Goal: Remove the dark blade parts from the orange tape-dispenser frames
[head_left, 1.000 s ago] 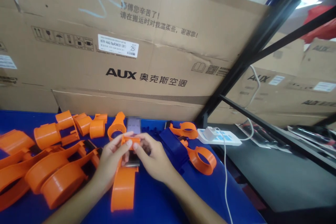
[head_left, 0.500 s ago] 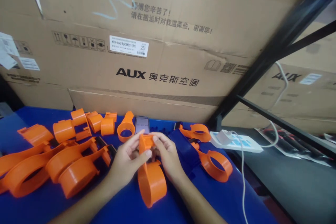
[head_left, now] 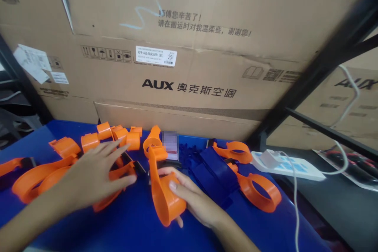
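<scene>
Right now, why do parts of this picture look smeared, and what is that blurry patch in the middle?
Head view: the black shelf post and left hand smear with motion; the phone screen is pixelated; lettering on the cardboard box stays readable; lighting is soft and even.

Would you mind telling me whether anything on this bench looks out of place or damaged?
One thing: a phone lies among the orange plastic parts on the blue table. The parts lie scattered, none visibly broken.
</scene>
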Available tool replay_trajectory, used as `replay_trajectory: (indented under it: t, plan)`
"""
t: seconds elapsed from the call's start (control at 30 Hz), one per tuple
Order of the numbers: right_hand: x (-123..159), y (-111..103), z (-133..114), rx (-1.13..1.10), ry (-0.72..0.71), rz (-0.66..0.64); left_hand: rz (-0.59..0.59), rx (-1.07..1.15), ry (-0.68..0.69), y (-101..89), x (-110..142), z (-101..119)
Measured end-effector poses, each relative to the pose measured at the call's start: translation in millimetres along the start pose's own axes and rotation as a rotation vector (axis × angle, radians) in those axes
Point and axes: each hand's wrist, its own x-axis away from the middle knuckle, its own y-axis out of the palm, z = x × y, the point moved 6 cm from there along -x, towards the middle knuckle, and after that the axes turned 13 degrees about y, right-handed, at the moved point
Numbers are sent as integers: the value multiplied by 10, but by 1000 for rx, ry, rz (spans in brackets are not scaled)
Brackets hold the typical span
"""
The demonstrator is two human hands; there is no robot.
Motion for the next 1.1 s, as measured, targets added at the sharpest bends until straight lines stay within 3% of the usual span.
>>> replay_trajectory:
  t: [0.13, 0.3, 0.4, 0.53, 0.67, 0.77, 0.87, 1.0, 1.1]
  plan:
    - [-19, 110, 76, -33, 61, -54, -180, -128, -33, 77, 378, -341]
    - [-8, 182, 192, -25, 123, -135, -118, -143, -108, 119, 401, -355]
    - [45, 111, 197, 36, 195, -205, -124, -141, -108, -10, 304, -344]
    - [84, 25, 179, 168, 311, -300, -125, -156, -128, -342, 191, -287]
    - [-56, 36, 193, 232, 293, -112, -48, -163, -87, -598, 56, -50]
    - [-195, 191, 334, 269, 409, 13, -39, -113, -88, -631, -18, 66]
    - [-374, 431, 393, 202, 391, 24, -29, -88, -72, -629, -50, 63]
    - [-686, 644, 389, 55, 239, 18, 24, -90, -48, -702, -66, -38]
    - [-939, 751, 474, 94, 200, -22, 19, -108, -39, -780, -93, -70]
